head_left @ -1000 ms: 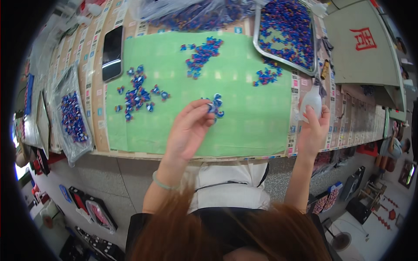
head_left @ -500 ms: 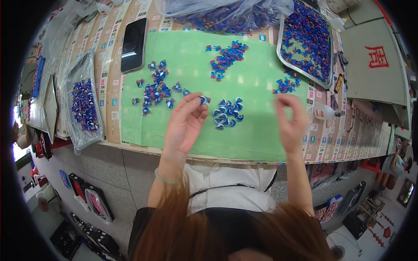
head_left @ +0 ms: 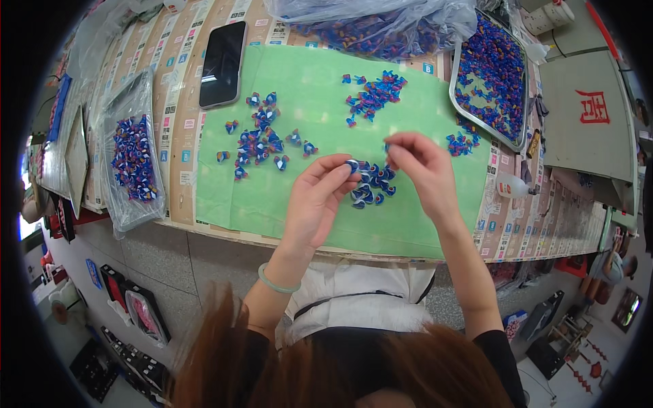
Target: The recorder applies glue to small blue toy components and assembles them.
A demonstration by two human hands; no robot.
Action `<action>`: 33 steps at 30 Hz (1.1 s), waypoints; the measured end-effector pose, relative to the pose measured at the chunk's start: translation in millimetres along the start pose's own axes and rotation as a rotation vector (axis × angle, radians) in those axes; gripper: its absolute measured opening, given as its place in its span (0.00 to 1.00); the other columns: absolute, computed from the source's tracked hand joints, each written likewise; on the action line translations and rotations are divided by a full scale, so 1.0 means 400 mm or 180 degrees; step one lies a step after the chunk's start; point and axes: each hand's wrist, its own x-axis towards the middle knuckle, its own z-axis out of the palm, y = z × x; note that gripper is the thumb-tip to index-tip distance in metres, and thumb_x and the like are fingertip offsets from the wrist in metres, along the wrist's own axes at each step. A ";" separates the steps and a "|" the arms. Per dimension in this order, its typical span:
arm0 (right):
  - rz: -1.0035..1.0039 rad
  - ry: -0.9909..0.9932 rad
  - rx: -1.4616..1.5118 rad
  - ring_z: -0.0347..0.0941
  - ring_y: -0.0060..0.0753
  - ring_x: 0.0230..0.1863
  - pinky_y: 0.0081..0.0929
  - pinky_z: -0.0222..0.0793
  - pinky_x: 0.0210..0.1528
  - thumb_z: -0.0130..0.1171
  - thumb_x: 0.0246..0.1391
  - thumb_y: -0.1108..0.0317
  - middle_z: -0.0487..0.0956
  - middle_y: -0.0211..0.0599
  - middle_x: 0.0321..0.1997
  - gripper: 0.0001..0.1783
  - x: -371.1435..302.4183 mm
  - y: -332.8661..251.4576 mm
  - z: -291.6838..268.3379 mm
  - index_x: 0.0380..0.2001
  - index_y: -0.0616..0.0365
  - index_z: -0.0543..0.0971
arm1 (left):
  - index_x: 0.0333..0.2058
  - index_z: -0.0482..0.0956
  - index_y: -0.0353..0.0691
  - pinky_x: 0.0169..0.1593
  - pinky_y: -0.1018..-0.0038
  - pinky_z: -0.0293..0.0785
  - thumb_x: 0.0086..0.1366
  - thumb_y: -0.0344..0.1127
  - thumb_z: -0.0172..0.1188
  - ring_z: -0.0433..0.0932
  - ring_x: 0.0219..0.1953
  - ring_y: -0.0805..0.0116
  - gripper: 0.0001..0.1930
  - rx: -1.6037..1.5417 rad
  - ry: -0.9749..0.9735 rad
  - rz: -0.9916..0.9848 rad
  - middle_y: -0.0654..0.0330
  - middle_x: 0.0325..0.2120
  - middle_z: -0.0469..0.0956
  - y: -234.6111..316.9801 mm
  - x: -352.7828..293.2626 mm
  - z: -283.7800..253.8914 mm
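1. Tray (head_left: 486, 128), metal-rimmed, at upper right: loose blue, red and orange parts (head_left: 500, 68) spread over its bottom, with a thin patch near the left side.
2. Clear plastic bag (head_left: 435, 20) along the top edge, full of similar parts, seen through the film.
3. Shallow tray in clear plastic wrapping (head_left: 126, 214), far left: heap of blue, white and orange pieces (head_left: 132, 160) inside.
4. White squeeze bottle (head_left: 511, 185) lying on its side, right of the sheet, nozzle toward the right. Contents unclear.
5. Left hand (head_left: 320, 194): thumb and forefinger pinch a blue-and-white piece (head_left: 352, 165) over the sheet, just beside a central cluster (head_left: 371, 183) of like pieces.
6. Right hand (head_left: 425, 166): fingertips closed on a small blue part (head_left: 387, 147), near the same cluster; detail too small to read.
7. Surface: green sheet (head_left: 272, 211) on a tan table with printed strips (head_left: 180, 129). Further piles on the sheet at left (head_left: 258, 139), top (head_left: 381, 92) and beside the metal tray (head_left: 462, 143). Dark-screened phone (head_left: 223, 64) at its upper left corner.
8. Room: grey cabinet (head_left: 561, 75) with red marking at right; grey floor (head_left: 218, 262); another person (head_left: 612, 265) at the far right.
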 end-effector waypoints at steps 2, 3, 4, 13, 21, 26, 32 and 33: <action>0.0167 -0.0045 0.0284 0.68 0.20 0.27 0.16 0.64 0.31 0.49 0.47 0.76 0.73 0.32 0.26 0.09 -0.056 -0.015 0.002 0.33 0.67 0.72 | 0.36 0.69 0.32 0.37 0.81 0.68 0.55 0.26 0.51 0.72 0.32 0.75 0.09 0.0063 -0.0073 -0.0008 0.59 0.30 0.73 -0.010 0.000 0.024; 0.0256 -0.0017 0.0507 0.68 0.20 0.27 0.16 0.64 0.31 0.49 0.47 0.76 0.73 0.33 0.26 0.09 -0.077 -0.017 0.010 0.33 0.67 0.71 | 0.36 0.69 0.31 0.37 0.81 0.68 0.55 0.26 0.51 0.72 0.32 0.75 0.09 0.0146 -0.0130 0.0005 0.58 0.30 0.73 -0.015 -0.001 0.032; 0.0340 0.0018 0.0737 0.69 0.20 0.27 0.16 0.65 0.31 0.49 0.47 0.76 0.73 0.33 0.26 0.08 -0.093 -0.016 0.015 0.33 0.67 0.71 | 0.36 0.69 0.31 0.37 0.81 0.68 0.55 0.26 0.51 0.72 0.32 0.75 0.09 0.0149 -0.0140 -0.0009 0.58 0.30 0.73 -0.019 -0.004 0.042; -0.0137 0.0539 0.0424 0.70 0.20 0.27 0.15 0.66 0.30 0.50 0.47 0.76 0.73 0.34 0.26 0.04 -0.149 0.007 0.005 0.29 0.65 0.69 | 0.33 0.72 0.31 0.38 0.83 0.67 0.54 0.23 0.51 0.71 0.33 0.77 0.07 0.1283 -0.0241 0.0546 0.60 0.30 0.74 -0.054 -0.038 0.091; -0.0383 0.0568 0.0328 0.69 0.19 0.25 0.15 0.65 0.29 0.49 0.48 0.75 0.73 0.35 0.25 0.03 -0.165 0.019 -0.012 0.27 0.64 0.68 | 0.33 0.73 0.32 0.38 0.83 0.66 0.53 0.22 0.52 0.71 0.33 0.77 0.07 0.1596 -0.0466 0.0716 0.62 0.29 0.73 -0.060 -0.048 0.107; -0.0015 0.0492 0.1003 0.68 0.19 0.24 0.14 0.64 0.28 0.50 0.48 0.75 0.73 0.35 0.24 0.03 -0.162 0.018 -0.011 0.26 0.64 0.68 | 0.32 0.74 0.33 0.35 0.82 0.68 0.50 0.21 0.54 0.72 0.30 0.75 0.08 0.2146 -0.0363 0.1319 0.60 0.27 0.73 -0.078 -0.052 0.106; -0.0001 0.0481 0.0900 0.68 0.18 0.24 0.13 0.64 0.28 0.50 0.48 0.75 0.73 0.34 0.24 0.03 -0.171 0.020 -0.012 0.26 0.64 0.68 | 0.31 0.74 0.34 0.32 0.81 0.68 0.48 0.21 0.55 0.73 0.28 0.74 0.09 0.2552 -0.0402 0.1706 0.59 0.26 0.73 -0.085 -0.051 0.099; 0.0003 0.0491 0.0896 0.68 0.18 0.24 0.13 0.64 0.28 0.50 0.48 0.75 0.73 0.34 0.24 0.03 -0.173 0.021 -0.014 0.26 0.64 0.68 | 0.30 0.74 0.34 0.32 0.80 0.68 0.47 0.21 0.56 0.73 0.27 0.74 0.09 0.2592 -0.0433 0.1761 0.59 0.25 0.74 -0.087 -0.050 0.098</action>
